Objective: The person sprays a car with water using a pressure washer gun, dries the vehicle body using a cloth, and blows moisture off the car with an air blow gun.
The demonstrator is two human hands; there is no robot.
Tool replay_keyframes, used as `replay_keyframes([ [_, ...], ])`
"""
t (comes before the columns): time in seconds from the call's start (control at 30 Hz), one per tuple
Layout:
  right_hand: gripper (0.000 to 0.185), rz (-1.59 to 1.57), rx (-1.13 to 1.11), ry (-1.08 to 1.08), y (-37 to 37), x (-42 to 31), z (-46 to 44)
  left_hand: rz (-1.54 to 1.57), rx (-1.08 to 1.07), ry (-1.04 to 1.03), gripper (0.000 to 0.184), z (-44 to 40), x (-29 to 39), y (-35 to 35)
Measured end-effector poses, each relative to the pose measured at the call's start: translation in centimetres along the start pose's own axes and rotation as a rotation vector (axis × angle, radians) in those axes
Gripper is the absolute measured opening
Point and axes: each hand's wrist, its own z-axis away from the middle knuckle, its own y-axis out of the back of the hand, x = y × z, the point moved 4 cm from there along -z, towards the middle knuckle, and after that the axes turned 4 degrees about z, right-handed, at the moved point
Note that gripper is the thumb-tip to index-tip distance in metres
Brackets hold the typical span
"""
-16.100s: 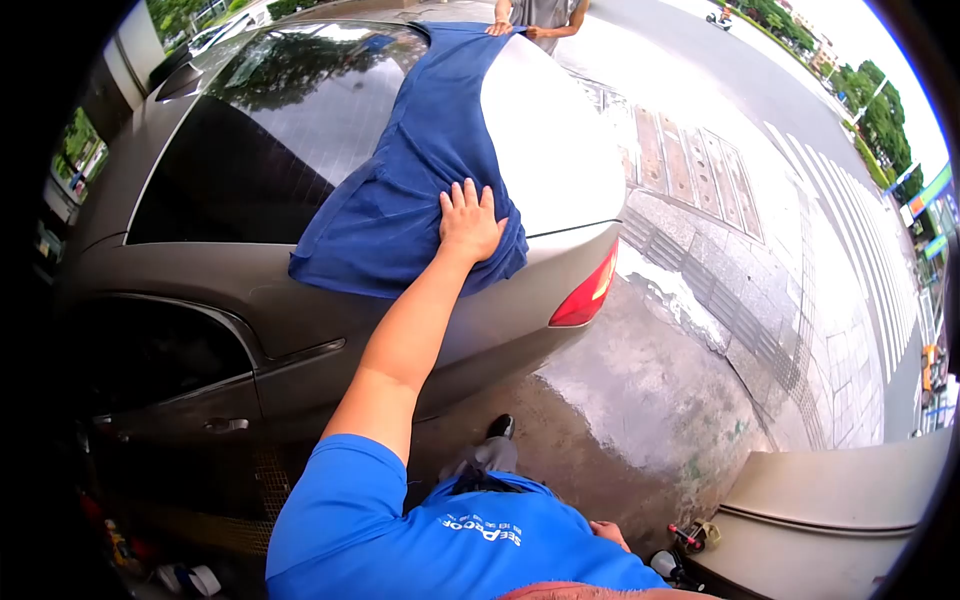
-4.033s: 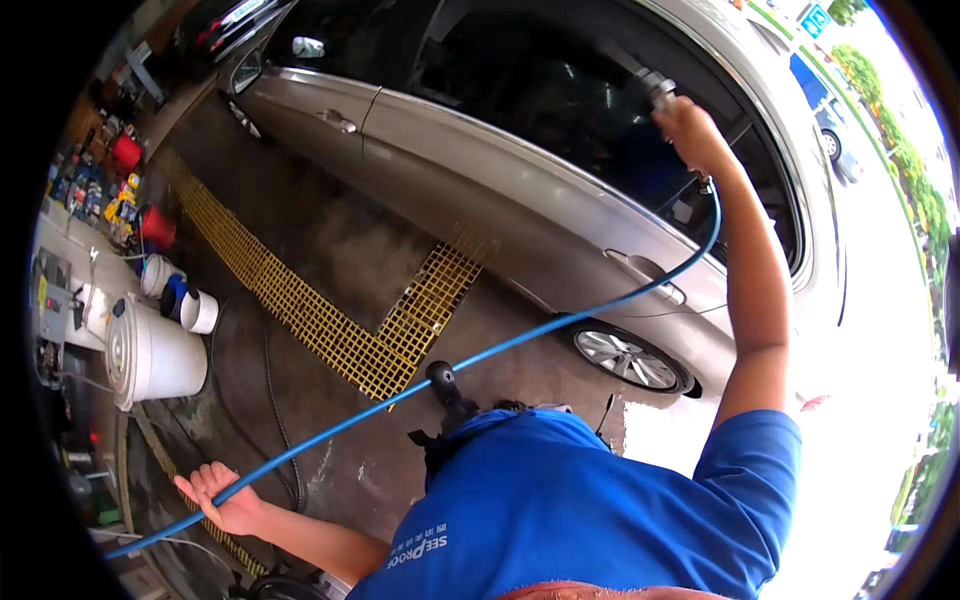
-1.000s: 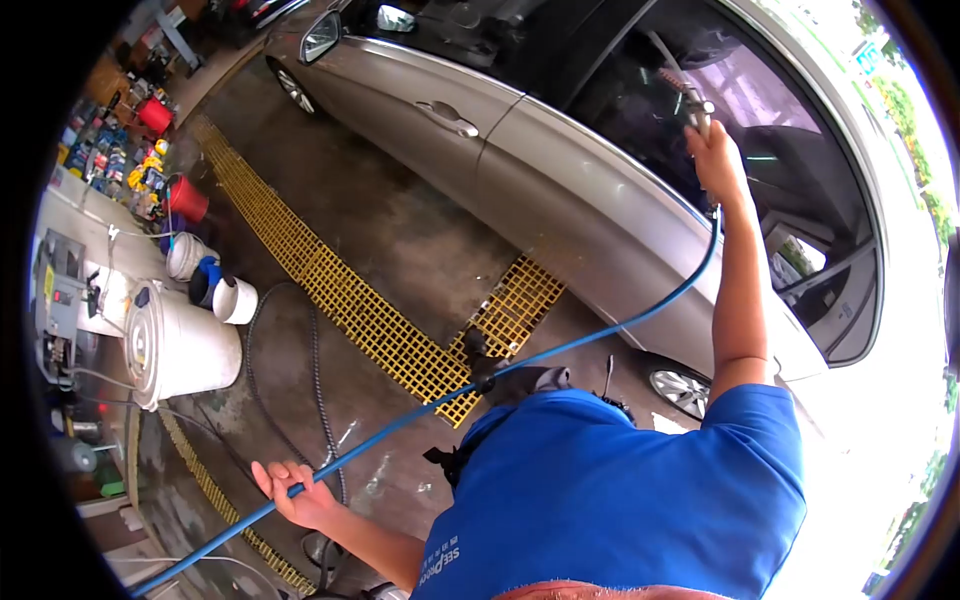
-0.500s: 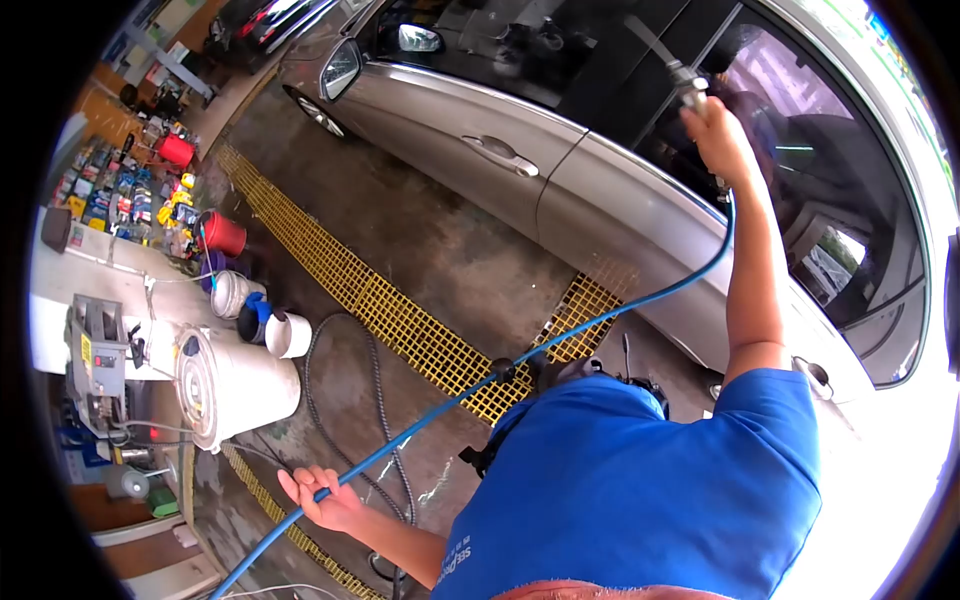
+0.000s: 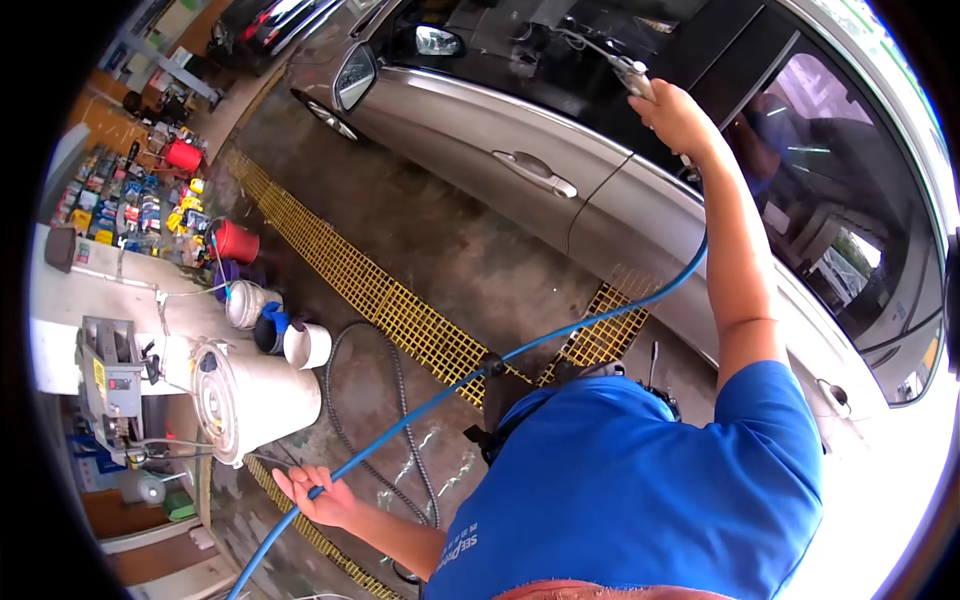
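My right hand (image 5: 677, 118) is closed around the grip of a spray gun (image 5: 632, 76) with a metal body and a thin nozzle. The gun is held up in front of the side windows of a silver-beige car (image 5: 480, 140), its tip over the dark front window (image 5: 500, 60). From its grip a blue hose (image 5: 430, 402) runs down across my front to the lower left. There my left hand (image 5: 322, 497) has its fingers curled round the hose. A black ball-shaped piece (image 5: 493, 364) sits on the hose between my hands.
Yellow floor grating (image 5: 350, 285) runs along the wet floor beside the car. To the left stand a large white lidded bucket (image 5: 275, 395), smaller pails and a red bucket (image 5: 236, 241). A dark coiled hose (image 5: 335, 400) lies on the floor. Several bottles crowd the far left.
My right hand has moved the spray gun leftward, from the window pillar to the front window. The whole view has shifted slightly. My left hand keeps its hold on the hose.
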Motion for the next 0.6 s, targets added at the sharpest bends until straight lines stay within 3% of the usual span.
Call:
replay_keyframes([
  [0.03, 0.041, 0.089, 0.172, 0.182, -1.3, 0.7, -1.9, -0.004, -0.007, 0.005, 0.045, -1.1, -0.2, 0.2],
  [0.07, 0.039, 0.184, 0.374, 0.172, -1.8, 0.1, -3.1, 0.003, -0.041, -0.011, 0.045, -2.1, -0.5, 0.3],
  [0.13, 0.040, 0.164, 0.430, 0.097, -3.1, -0.7, -5.2, 0.012, -0.072, -0.023, 0.045, -4.1, -1.4, 0.6],
  [0.2, 0.042, 0.062, 0.011, 0.024, -4.4, -4.0, -5.8, 0.003, -0.032, -0.047, 0.045, -6.6, -1.9, 0.3],
  [0.27, 0.042, 0.068, 0.017, 0.016, -6.8, -4.8, -8.7, -0.025, -0.077, -0.054, 0.046, -9.8, -2.1, 0.7],
  [0.33, 0.041, 0.233, 0.321, 0.132, -8.5, -5.3, -12.3, 0.006, -0.063, -0.072, 0.046, -13.0, -2.5, 1.6],
  [0.4, 0.043, 0.080, -0.007, -0.052, -8.8, -9.9, -12.2, 0.019, -0.094, -0.057, 0.046, -15.8, -2.7, 1.5],
  [0.5, 0.042, 0.140, 0.164, 0.029, -11.5, -11.6, -16.3, 0.121, -0.243, -0.062, 0.047, -19.6, -3.3, 1.2],
  [0.6, 0.043, 0.138, 0.085, 0.024, -13.3, -14.3, -18.2, 0.118, -0.244, -0.064, 0.044, -22.1, -3.9, 1.1],
])
